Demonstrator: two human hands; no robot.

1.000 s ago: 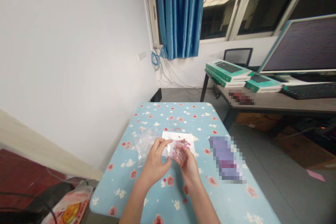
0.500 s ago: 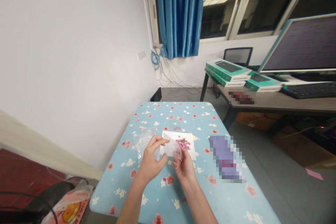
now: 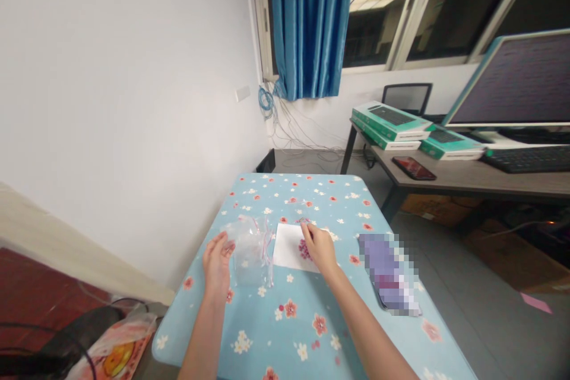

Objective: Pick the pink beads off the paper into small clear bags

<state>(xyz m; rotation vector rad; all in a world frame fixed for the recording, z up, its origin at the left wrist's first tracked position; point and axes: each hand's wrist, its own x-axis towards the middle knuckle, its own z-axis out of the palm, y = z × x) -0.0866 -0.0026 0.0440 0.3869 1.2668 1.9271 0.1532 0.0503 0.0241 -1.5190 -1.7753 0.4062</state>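
- Biggest change: half a second earlier both hands were close together over the paper with clear plastic between them, and now they had split up, one per side.
- The left hand [image 3: 217, 261] had swung out toward the bench's left edge, with its fingertips at the side of some clear, crinkly plastic bags with pinkish-red seal lines [image 3: 252, 258]. Fingers were curled, and film seemed to run right up to them, but I honestly couldn't tell if that grip was clamped on it or just touching.
- The right hand [image 3: 321, 246] was over the flat white sheet of paper [image 3: 285, 246], thumb and fingertips drawn together in a pinch, pointing down. Too small to see whether anything sat between the tips.
- The little round pink beads [image 3: 304, 250] were in a loose cluster on the right half of the paper, just beside the right hand, which hid some of them.
- So, my read: the plastic was off the paper, leaving the beads within the right hand's reach while the left minded the bags.
- Layout: paper around the middle of the light-blue, flower-printed bench [image 3: 256, 329], bags just left of it, and a blurred-out purple thing [image 3: 385, 270] near the right edge, well apart from the bags.
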